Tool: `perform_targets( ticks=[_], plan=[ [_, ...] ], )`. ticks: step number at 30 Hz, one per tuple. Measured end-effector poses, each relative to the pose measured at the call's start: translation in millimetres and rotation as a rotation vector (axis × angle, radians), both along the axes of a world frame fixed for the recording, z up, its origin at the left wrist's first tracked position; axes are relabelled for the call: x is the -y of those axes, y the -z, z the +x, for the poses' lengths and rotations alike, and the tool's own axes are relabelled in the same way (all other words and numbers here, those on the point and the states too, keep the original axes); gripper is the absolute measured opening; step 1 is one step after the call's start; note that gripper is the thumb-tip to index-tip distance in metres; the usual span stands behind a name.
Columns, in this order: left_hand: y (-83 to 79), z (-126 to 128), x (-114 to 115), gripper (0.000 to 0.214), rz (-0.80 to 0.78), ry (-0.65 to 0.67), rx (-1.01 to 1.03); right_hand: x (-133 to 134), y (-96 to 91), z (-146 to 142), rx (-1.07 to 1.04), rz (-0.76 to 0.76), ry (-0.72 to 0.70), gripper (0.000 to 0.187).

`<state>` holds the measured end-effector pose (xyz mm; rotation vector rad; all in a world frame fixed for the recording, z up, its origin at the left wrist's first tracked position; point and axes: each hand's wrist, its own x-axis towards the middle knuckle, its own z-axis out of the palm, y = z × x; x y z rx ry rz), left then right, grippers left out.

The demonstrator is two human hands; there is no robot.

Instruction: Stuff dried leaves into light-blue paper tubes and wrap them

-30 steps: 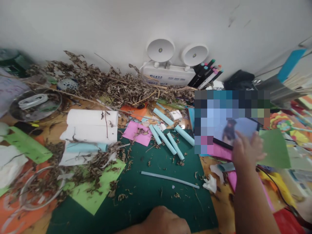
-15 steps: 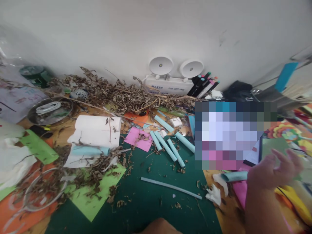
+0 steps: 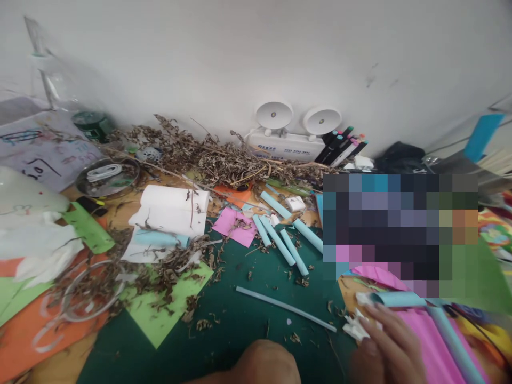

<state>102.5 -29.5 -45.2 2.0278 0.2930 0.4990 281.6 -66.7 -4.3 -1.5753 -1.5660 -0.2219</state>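
1. We're hovering our right hand (image 3: 394,344) by the crumpled tissue (image 3: 354,327), near the right edge of the green mat (image 3: 224,325) — can't tell if we're pinching it.
2. Our left hand (image 3: 266,365) is curling over the mat, fingers hidden, grip unknown.
3. We're probably doing best keeping fingertips light — not denting the blue paper roll (image 3: 402,299) just beyond.
4. Roll is lying roughly left-to-right, hollow end pointing left; tissue is showing no clear axis.

So a crumpled white tissue (image 3: 355,326) is sitting by the right edge of the dark green mat (image 3: 228,330). A pale blue paper tube (image 3: 402,299) is lying sideways behind it, open end facing left. A skinny pale-blue stick (image 3: 286,309) is lying slantwise on the mat, ending near the tissue.
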Motion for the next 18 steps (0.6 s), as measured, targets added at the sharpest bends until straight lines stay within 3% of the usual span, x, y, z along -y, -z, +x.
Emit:
perform_targets(
  ticks=[5, 12, 18],
  plan=[
    [-13.8, -7, -1, 0.067, -0.025, -0.027, 0.157, -7, 1.3, -22, -0.059, 0.081, -0.092, 0.042],
    [-17.4, -6, 16, 0.045, 0.283, -0.199, 0.319, -16, 3.5, -27, 0.056, 0.153, -0.093, 0.026],
    [-19.9, -7, 16, 0.022, 0.443, -0.125, 0.108, -24, 6.6, -35, 0.159, 0.198, -0.037, 0.017]
  ],
)
